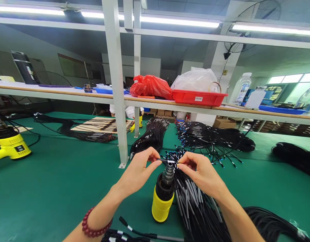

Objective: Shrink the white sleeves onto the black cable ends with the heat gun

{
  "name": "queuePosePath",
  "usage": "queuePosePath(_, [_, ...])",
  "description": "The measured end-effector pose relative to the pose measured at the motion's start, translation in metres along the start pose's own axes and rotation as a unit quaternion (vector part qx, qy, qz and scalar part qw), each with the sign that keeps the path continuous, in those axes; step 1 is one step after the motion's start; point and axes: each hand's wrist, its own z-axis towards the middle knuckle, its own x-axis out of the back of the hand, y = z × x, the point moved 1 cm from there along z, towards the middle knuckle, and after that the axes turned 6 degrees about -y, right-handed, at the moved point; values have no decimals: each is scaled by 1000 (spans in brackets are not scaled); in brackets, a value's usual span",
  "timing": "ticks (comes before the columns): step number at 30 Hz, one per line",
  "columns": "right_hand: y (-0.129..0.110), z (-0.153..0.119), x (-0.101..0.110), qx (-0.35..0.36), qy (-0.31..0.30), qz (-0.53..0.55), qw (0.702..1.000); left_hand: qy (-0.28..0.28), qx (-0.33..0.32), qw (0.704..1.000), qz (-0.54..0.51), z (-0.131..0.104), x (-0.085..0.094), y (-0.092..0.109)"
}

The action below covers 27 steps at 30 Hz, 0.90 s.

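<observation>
Stretched level between my hands is a thin black cable (171,162) with a white sleeve or label at its middle. My left hand (142,166) pinches its left end, and my right hand (199,171) pinches the right end. Just beneath the white part stands a yellow and black heat gun (163,198), upright, its metal nozzle pointing up at the cable. Whether the nozzle touches the cable I cannot tell. A large bundle of black cables (192,201) with grey sleeves lies right of the heat gun, partly behind my right forearm.
More black cable bundles (202,134) lie farther back on the green table (43,195). Another yellow heat gun (13,148) is at the left. A white post (116,84) rises ahead, carrying a shelf with a red tray (200,98) and bottles. Cable ends (134,232) lie in front.
</observation>
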Motion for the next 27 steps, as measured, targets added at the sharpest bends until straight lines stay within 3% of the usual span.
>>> queuePosePath(4, [2, -2, 0, -8, -4, -6, 1000, 5, -15, 1000, 17, 0, -1, 1])
queuePosePath(10, [-1, -7, 4, 7, -57, -71, 996, -10, -12, 993, 114, 0, -2, 1])
queuePosePath(21, [0, -4, 1, 1, -16, -14, 1000, 22, -3, 999, 37, -3, -2, -1])
queuePosePath(27, [-5, -10, 2, 13, -58, -65, 996, 12, 0, 997, 83, -3, -2, 0])
